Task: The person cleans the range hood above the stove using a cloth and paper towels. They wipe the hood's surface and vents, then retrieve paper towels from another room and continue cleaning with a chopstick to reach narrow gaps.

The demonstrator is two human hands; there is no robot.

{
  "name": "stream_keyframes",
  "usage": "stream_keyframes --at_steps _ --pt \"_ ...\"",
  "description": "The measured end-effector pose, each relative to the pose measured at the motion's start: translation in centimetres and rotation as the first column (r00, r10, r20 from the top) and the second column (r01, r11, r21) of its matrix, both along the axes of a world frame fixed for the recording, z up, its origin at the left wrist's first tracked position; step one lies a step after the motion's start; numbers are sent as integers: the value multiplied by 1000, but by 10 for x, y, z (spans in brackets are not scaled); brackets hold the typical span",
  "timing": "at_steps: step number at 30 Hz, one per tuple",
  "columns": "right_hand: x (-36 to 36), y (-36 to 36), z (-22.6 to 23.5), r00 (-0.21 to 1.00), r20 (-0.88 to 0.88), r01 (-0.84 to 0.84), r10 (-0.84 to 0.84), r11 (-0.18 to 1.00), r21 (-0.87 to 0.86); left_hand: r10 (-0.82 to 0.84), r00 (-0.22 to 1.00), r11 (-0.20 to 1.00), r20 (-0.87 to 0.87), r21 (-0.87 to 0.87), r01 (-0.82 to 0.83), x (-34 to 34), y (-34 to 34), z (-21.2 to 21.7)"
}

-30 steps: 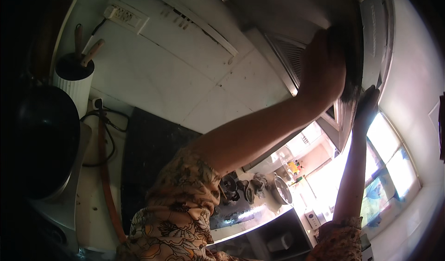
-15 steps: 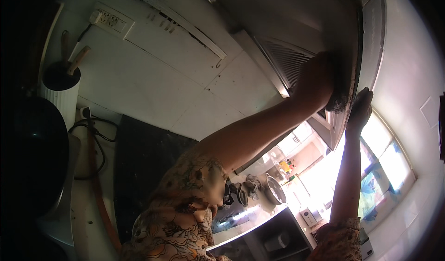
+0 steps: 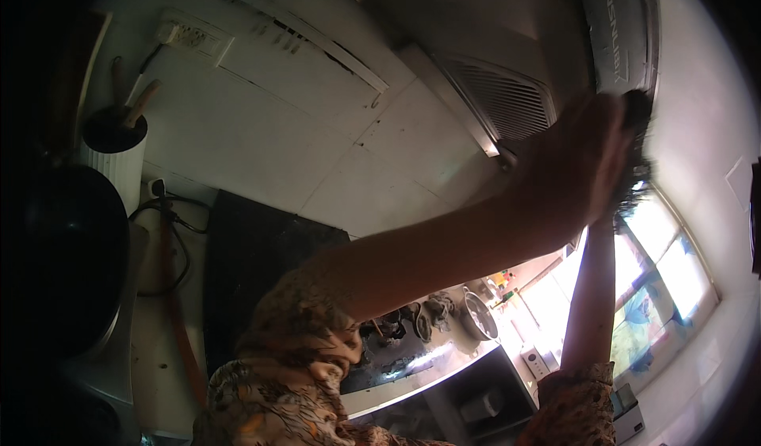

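Note:
My left hand [image 3: 583,156] is raised at the front edge of a range hood [image 3: 483,18], its fingers closed and smeared by motion. It grips a dark, bristly scrubber [image 3: 636,184], partly covered by the fingers; its exact kind is unclear. My right forearm [image 3: 590,303] reaches up from the lower right, and the right hand is hidden behind the left one. A slatted metal filter [image 3: 507,101] shows inside the hood, left of my left hand.
Below lies a black cooktop [image 3: 261,248]. A dark wok [image 3: 67,264] and a white utensil holder [image 3: 111,168] stand at the left. A metal pot [image 3: 478,317] sits on the counter. There is a bright window [image 3: 658,279] at the right, and a hooked rail [image 3: 317,42] on the tiled wall.
My left hand has moved right with the scrubber, from inside the hood to its front edge, uncovering more of the filter. My right hand, earlier visible on that edge, is now hidden.

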State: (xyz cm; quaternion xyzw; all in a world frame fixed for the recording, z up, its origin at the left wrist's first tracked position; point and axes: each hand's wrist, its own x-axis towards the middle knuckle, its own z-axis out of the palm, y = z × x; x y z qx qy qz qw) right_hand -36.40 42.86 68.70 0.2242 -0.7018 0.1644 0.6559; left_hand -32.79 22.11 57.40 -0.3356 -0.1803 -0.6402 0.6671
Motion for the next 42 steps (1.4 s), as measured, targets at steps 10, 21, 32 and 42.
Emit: stream_keyframes --at_steps 10,21,32,42 --pt "2 -5 8 998 27 -54 56 997 -59 -150 989 980 12 137 147 -39 -15 24" --pt "14 -16 -1 998 8 -63 63 998 -15 -284 959 957 -14 60 285 -39 17 15" --pt "13 -38 -9 976 13 -212 216 967 -141 -12 1000 998 1 69 12 -60 16 15" --pt "21 -27 -6 991 58 -110 124 973 -205 -91 992 990 -84 97 99 -42 -26 18"
